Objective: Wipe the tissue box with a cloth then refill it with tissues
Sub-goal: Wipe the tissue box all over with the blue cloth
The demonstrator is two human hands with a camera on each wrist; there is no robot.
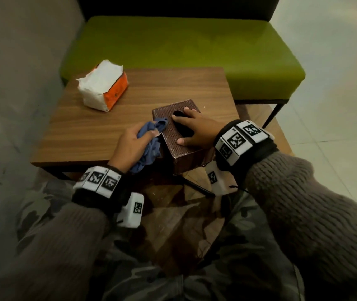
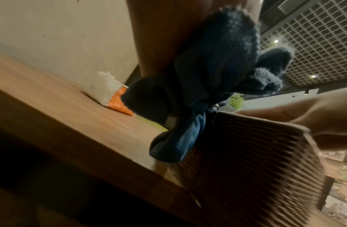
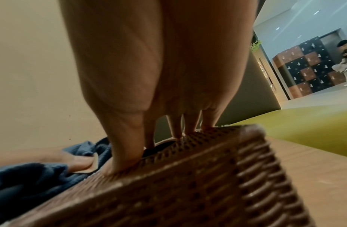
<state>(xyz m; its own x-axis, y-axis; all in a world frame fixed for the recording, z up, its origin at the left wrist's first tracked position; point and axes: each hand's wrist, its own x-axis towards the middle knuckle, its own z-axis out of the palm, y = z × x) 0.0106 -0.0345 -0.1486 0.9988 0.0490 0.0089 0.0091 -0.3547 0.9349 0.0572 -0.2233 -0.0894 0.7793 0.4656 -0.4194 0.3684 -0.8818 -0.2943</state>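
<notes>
A brown woven tissue box stands at the near right edge of the wooden table; its oval top opening looks dark. My right hand lies flat on the box top, and its fingers press down beside the opening. My left hand grips a bunched blue cloth and holds it against the box's left side. The cloth hangs down from the palm onto the box's upper edge. A white and orange tissue pack, torn open on top, lies at the table's far left.
A green padded bench stands right behind the table, with a grey wall on the left. Bare wood stretches between the tissue pack and the box. My knees sit under the table's near edge. Pale floor tiles lie to the right.
</notes>
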